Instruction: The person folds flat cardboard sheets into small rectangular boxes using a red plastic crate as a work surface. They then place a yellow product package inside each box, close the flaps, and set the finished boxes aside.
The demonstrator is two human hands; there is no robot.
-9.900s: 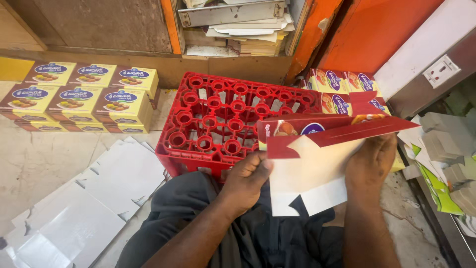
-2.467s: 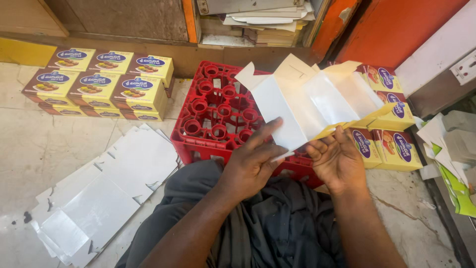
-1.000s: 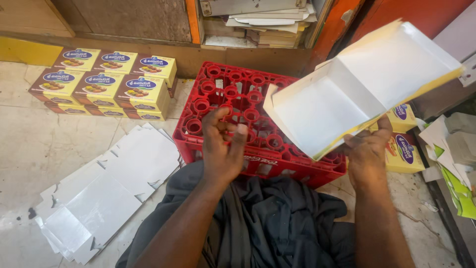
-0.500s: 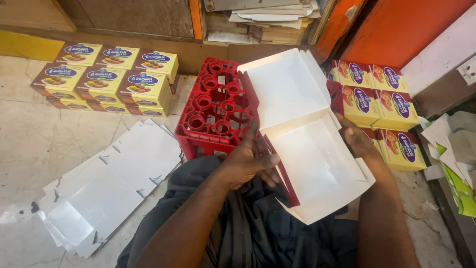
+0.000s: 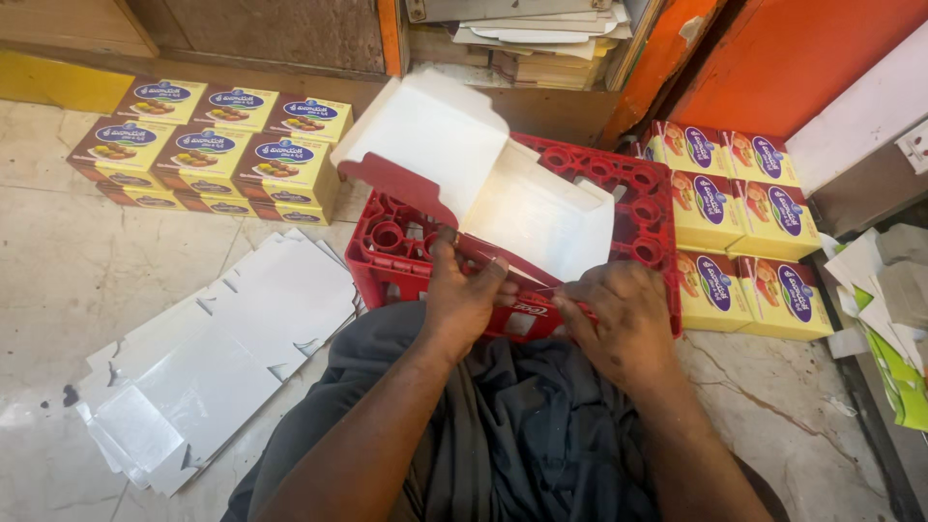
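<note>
Toward the floor's left edge lies a loose pile of flat white carton blanks (image 5: 217, 362), and at the far left corner stands a block of finished yellow boxes (image 5: 208, 150) stacked against the wall. In the middle, a red plastic crate (image 5: 401, 242) sits on the floor just in front of the person's lap, and the half-folded carton (image 5: 483, 184), white inside and red outside, rests on the crate's near rim with its lid flap raised toward the wall. The left hand (image 5: 462, 295) has its fingers (image 5: 447, 256) clenched on the carton's near red edge, pinning it against the crate. The right hand (image 5: 623, 319) has its fingertips (image 5: 570, 293) pinched on the near-right flap, low by the crate's front wall. To fold this well, the left hand should hold the wall square while the right presses the flap along its crease, tucking the tab fully so the corner locks without buckling. More finished yellow boxes (image 5: 739, 232) stand at the crate's right, and loose paper scraps (image 5: 884, 300) lie by the floor's right edge.
</note>
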